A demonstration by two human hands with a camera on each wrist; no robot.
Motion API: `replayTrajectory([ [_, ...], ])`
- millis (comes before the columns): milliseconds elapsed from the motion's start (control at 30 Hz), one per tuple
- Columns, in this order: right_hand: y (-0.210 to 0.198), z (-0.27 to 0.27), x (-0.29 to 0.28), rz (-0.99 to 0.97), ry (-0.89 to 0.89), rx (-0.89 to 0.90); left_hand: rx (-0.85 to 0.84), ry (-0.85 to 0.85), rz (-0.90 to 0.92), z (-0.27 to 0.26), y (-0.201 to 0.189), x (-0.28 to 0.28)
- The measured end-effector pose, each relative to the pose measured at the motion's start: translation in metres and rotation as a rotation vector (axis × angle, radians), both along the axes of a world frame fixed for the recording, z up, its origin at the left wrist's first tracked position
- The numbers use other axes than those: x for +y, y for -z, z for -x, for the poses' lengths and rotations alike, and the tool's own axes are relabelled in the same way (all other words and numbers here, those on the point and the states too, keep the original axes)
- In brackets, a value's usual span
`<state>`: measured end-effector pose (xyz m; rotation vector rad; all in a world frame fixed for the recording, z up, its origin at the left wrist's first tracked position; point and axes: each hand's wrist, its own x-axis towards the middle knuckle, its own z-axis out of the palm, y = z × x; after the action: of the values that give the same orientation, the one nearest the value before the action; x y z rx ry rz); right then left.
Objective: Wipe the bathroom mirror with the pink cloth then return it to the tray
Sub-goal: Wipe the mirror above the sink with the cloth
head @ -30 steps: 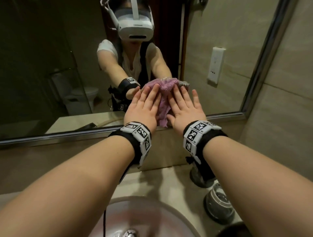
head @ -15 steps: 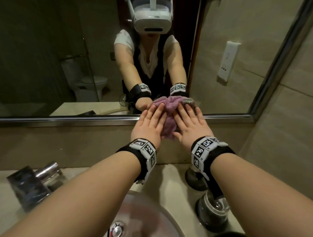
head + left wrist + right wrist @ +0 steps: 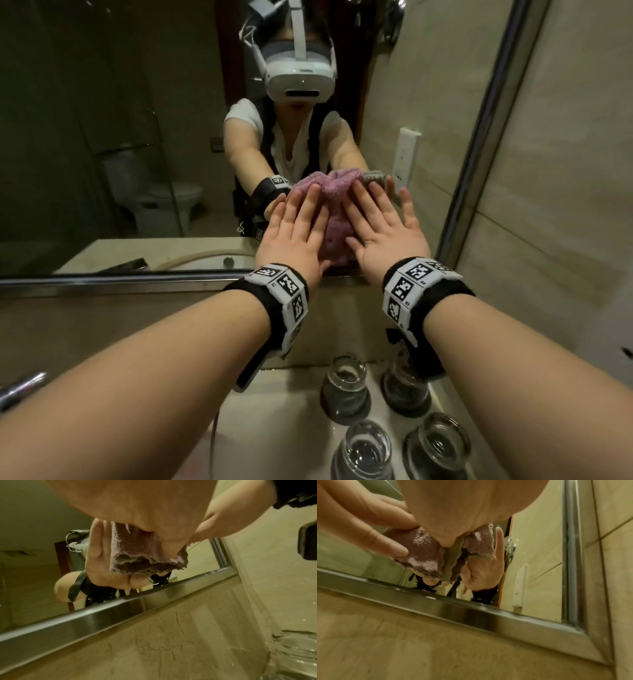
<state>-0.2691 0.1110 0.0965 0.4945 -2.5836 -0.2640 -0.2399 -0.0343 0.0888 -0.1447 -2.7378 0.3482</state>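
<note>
I see the bathroom mirror (image 3: pixel 102 137) filling most of the head view, steel frame (image 3: pixel 102 279) along its bottom edge and up the right side, beige tile wall (image 3: pixel 565 171) to the right. Reflection shows a toilet (image 3: pixel 154 195) and a wall socket (image 3: pixel 406 156). Below it, the tabletop (image 3: pixel 281 411) carries four upturned glasses (image 3: pixel 346 387), set in two pairs near the right wall. A chrome tap (image 3: pixel 20 387) shows at the left edge.

Left hand (image 3: pixel 291 236) is flat, fingers straight, pressing the pink cloth (image 3: pixel 337 226) against the glass. Right hand (image 3: pixel 387 229) does the same, fingers straight and spread; outer fingers lie on bare glass, inner ones on the cloth. Neither hand grips, both are just pressing.

The cloth sits bunched between the two hands, low on the mirror, just above the bottom frame, near the right-hand corner. Wrist views show its folded edge (image 3: pixel 147 555) hanging out under the palms (image 3: pixel 436 555). Both wrists wear black bands with marker tags (image 3: pixel 411 284).
</note>
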Motion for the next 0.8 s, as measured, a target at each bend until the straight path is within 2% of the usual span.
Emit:
replayTrajectory([
  [133, 0.008, -0.001, 0.007, 0.047, -0.004, -0.065, -0.015, 0.008, -0.012, 0.001, 0.006, 0.009],
  [433, 0.072, -0.008, 0.038, 0.064, 0.111, -0.262, -0.163, 0.136, 0.078, 0.002, 0.051, 0.037],
  [633, 0.067, -0.008, 0.052, 0.051, 0.130, -0.282, -0.195, 0.102, 0.064, 0.003, 0.053, 0.057],
  [800, 0.038, 0.001, 0.066, 0.151, 0.226, -0.217, -0.067, 0.181, 0.100, 0.015, 0.013, 0.078],
])
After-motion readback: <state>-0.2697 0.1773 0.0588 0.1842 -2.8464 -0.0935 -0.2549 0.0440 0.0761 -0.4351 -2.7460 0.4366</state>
